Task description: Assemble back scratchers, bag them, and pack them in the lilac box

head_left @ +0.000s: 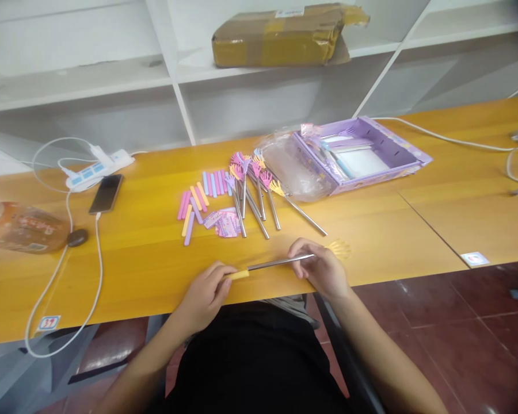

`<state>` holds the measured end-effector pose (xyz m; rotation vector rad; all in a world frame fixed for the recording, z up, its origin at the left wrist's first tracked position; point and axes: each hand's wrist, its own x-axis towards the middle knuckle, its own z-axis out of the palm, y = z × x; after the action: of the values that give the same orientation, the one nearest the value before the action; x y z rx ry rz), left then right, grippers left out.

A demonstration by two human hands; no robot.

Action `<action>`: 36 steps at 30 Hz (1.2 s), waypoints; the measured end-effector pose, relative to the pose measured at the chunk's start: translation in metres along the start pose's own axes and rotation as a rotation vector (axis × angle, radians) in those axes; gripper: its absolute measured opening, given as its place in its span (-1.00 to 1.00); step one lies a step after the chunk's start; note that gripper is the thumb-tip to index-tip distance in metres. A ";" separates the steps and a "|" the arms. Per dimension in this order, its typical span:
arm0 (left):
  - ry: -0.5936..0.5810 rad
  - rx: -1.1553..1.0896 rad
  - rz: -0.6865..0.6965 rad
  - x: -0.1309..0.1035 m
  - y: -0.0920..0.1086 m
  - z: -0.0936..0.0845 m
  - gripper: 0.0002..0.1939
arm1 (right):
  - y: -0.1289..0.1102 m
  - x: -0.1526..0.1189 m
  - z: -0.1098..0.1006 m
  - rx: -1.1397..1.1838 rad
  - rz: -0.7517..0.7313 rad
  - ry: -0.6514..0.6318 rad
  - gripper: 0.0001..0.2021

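A back scratcher [280, 262] spans both hands, with a metal rod, a yellow handle at its left end and a yellow hand-shaped head at its right. My left hand [207, 290] is closed around the yellow handle. Near the head, my right hand [322, 267] grips the rod. Beyond them lies a pile of back scratchers [259, 190] with pink, purple, yellow and blue heads and bare metal rods. Left of the pile, several loose coloured handles [190, 210] lie in groups. Small printed cards [228, 223] sit between these handles and the rods.
A purple open box [384, 155] stands at the back right beside clear plastic wrap [289, 167]. On the left are a phone [106, 193], a power strip [98, 169], white cables and an orange plastic jar [23, 227]. A taped carton [276, 40] rests on the shelf.
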<state>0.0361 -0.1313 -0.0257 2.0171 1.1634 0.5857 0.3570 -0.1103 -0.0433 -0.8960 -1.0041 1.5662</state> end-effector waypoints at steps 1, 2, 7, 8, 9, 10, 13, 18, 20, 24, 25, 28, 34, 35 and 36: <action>-0.002 -0.003 -0.003 0.000 0.000 0.000 -0.73 | -0.001 0.000 0.000 0.007 0.001 -0.014 -0.56; -0.003 -0.004 -0.006 0.000 0.000 0.000 -0.72 | -0.001 0.000 0.000 0.012 0.004 -0.025 -0.56; 0.017 0.017 -0.040 0.001 0.000 0.001 -0.75 | 0.000 -0.001 0.000 -0.004 -0.011 -0.071 -0.53; 0.018 0.018 -0.048 0.001 -0.001 0.001 -0.75 | 0.000 -0.001 0.000 -0.009 -0.016 -0.079 -0.53; 0.018 0.017 -0.052 0.001 -0.001 0.002 -0.75 | 0.001 -0.001 0.000 -0.014 -0.020 -0.081 -0.52; 0.019 0.013 -0.052 0.000 -0.002 0.002 -0.75 | 0.002 -0.001 0.000 -0.021 -0.020 -0.080 -0.52; 0.057 -0.014 -0.034 -0.002 -0.006 0.003 -0.75 | 0.005 -0.003 0.003 -0.029 -0.010 -0.084 -0.52; 0.202 -0.072 0.087 -0.005 -0.012 0.005 -0.76 | 0.011 -0.012 0.017 0.083 -0.054 -0.149 -0.53; 0.241 -0.058 0.138 -0.006 -0.014 0.007 -0.74 | 0.012 -0.015 0.021 0.101 -0.094 -0.162 -0.54; 0.242 -0.027 0.156 -0.007 -0.016 0.008 -0.71 | 0.012 -0.017 0.023 0.084 -0.130 -0.152 -0.56; 0.228 -0.018 0.157 -0.007 -0.016 0.008 -0.71 | 0.012 -0.017 0.022 0.077 -0.131 -0.145 -0.56; 0.202 0.007 0.167 -0.007 -0.015 0.007 -0.72 | 0.013 -0.018 0.021 0.051 -0.135 -0.115 -0.56; 0.214 -0.053 0.106 -0.008 -0.014 0.008 -0.72 | 0.027 -0.029 0.042 0.014 -0.128 -0.211 -0.56; 0.206 -0.056 0.110 -0.009 -0.015 0.008 -0.71 | 0.030 -0.031 0.048 0.006 -0.117 -0.248 -0.56; 0.200 -0.057 0.115 -0.009 -0.015 0.008 -0.70 | 0.032 -0.032 0.055 -0.001 -0.107 -0.276 -0.56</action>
<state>0.0293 -0.1377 -0.0427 2.0219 1.1369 0.8849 0.3020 -0.1548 -0.0511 -0.6252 -1.2267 1.6263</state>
